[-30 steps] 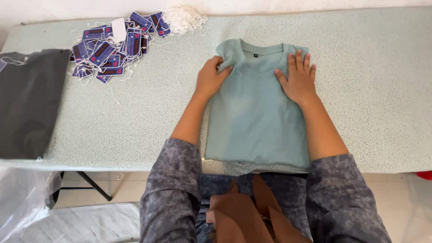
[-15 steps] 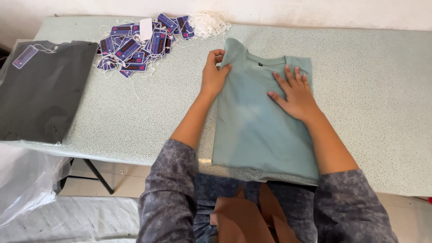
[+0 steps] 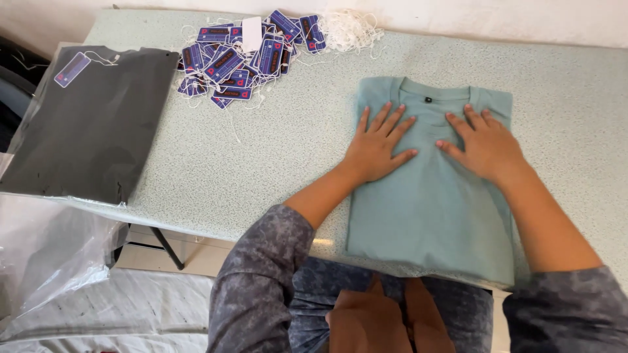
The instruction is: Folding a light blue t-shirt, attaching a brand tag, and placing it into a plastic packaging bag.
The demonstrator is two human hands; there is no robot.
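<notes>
A folded pale teal T-shirt [image 3: 432, 209] lies flat on the speckled green table [image 3: 275, 170], its collar pointing away from me. My left hand [image 3: 378, 145] rests palm down on the shirt's upper left part, fingers spread. My right hand [image 3: 484, 144] presses flat on the upper right part, fingers also apart. Neither hand grips the cloth.
A pile of blue and red hang tags [image 3: 242, 55] with white strings [image 3: 350, 29] lies at the table's far left. A dark garment in a clear bag [image 3: 91, 124] with one tag sits at the left end. Loose plastic wrap [image 3: 46, 261] hangs below the table edge.
My left hand let go of the shirt's left shoulder edge and now lies flat on it. The view has swung left, so the shirt appears further right.
</notes>
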